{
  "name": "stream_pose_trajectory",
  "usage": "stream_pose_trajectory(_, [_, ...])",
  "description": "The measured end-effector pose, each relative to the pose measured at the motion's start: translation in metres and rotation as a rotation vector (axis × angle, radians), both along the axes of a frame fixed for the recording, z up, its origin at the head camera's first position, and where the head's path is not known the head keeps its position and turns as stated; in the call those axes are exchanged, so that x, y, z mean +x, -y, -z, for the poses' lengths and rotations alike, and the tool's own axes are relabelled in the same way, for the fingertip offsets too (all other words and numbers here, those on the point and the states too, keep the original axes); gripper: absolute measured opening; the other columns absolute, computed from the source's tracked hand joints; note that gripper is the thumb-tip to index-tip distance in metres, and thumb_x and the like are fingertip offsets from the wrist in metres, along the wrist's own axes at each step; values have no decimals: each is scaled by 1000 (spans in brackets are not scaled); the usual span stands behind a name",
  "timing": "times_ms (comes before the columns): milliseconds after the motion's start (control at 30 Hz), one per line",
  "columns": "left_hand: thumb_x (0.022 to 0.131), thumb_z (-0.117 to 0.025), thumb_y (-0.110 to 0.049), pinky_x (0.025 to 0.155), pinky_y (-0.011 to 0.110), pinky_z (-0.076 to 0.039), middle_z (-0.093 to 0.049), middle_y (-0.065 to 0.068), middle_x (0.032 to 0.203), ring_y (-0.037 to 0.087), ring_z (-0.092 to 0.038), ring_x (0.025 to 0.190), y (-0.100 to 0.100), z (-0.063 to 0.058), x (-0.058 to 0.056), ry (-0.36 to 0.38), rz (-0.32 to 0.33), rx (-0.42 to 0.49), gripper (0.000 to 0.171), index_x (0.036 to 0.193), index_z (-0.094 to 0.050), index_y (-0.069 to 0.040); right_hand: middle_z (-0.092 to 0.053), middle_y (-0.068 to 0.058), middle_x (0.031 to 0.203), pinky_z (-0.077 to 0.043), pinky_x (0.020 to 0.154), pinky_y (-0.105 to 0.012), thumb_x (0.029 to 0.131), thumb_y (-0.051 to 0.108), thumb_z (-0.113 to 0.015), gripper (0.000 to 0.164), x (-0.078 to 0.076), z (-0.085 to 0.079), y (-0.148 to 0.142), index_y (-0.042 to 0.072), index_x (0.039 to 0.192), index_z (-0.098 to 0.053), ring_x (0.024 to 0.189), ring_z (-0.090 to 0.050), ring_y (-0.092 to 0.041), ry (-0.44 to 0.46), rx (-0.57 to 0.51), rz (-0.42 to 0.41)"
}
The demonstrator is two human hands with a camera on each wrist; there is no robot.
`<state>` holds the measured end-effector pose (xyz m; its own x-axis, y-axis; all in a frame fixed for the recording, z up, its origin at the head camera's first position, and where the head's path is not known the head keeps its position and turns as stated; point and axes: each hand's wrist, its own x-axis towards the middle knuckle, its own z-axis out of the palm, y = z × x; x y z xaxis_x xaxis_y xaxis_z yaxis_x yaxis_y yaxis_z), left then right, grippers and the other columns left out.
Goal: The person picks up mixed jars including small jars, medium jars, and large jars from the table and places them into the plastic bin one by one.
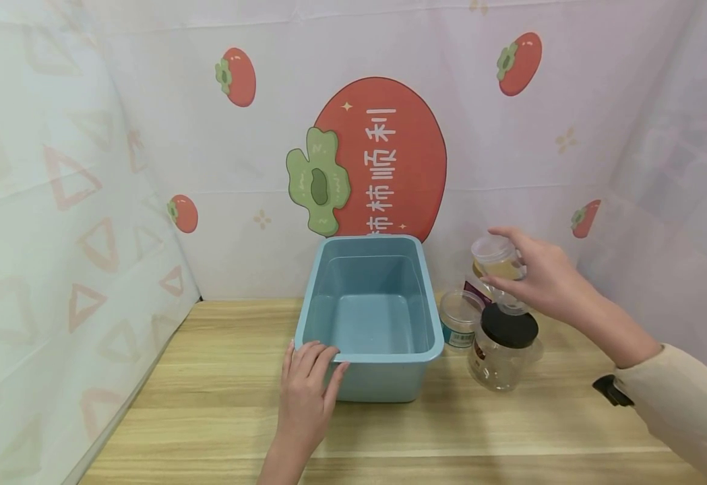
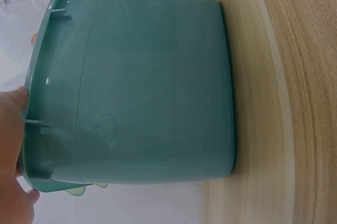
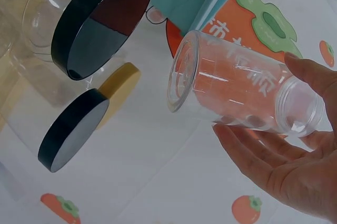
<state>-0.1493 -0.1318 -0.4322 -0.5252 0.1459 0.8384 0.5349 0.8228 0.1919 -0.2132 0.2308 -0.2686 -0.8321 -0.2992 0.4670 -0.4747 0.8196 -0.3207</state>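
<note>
My right hand [image 1: 541, 279] holds a clear plastic jar [image 3: 237, 81] between thumb and fingers, raised above the other jars. The right wrist view shows it see-through, with no lid on its neck. On the near left corner of a blue plastic bin [image 1: 365, 377] rests my left hand [image 1: 306, 391], its fingers hooked over the rim and its thumb along the front edge. Nothing lies inside the bin. Below the right hand stands a large clear jar with a black lid [image 1: 509, 326]. Beside the bin's right wall is a low clear tub with a teal label [image 1: 460, 316].
Other jars crowd behind the large one; the right wrist view shows a smaller black lid [image 3: 73, 129] and a yellow lid [image 3: 120, 91] among them. The wooden table [image 1: 220, 384] ends at a white curtain [image 1: 256, 148] printed with persimmons.
</note>
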Motion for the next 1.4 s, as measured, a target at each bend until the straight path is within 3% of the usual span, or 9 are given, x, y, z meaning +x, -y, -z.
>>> stream_pose_trajectory(433, [113, -39, -49, 107, 69, -44, -71, 8, 105, 31, -64, 110, 1, 1, 0, 16, -2, -1, 56, 106, -74, -6, -72, -26, 101, -58, 72, -54, 87, 16, -89, 76, -6, -1, 4, 4, 149, -48, 91, -71, -42, 3, -4, -24])
stream_pose_trajectory(867, [114, -38, -49, 106, 70, -44, -71, 8, 104, 32, -64, 110, 1, 0, 0, 19, 1, -2, 56, 106, -74, -6, -66, -35, 126, -59, 80, -61, 89, 18, -87, 78, -10, -4, 10, 4, 153, -44, 97, -70, -47, 73, -17, -29])
stream_pose_trajectory(1400, [113, -38, -49, 105, 70, -45, -71, 9, 105, 32, -65, 111, 1, 0, 0, 23, -1, -5, 55, 106, -73, -6, -65, -33, 129, -59, 83, -61, 92, 19, -83, 76, -10, -13, 20, 6, 155, -43, 106, -69, -49, 136, -13, -27])
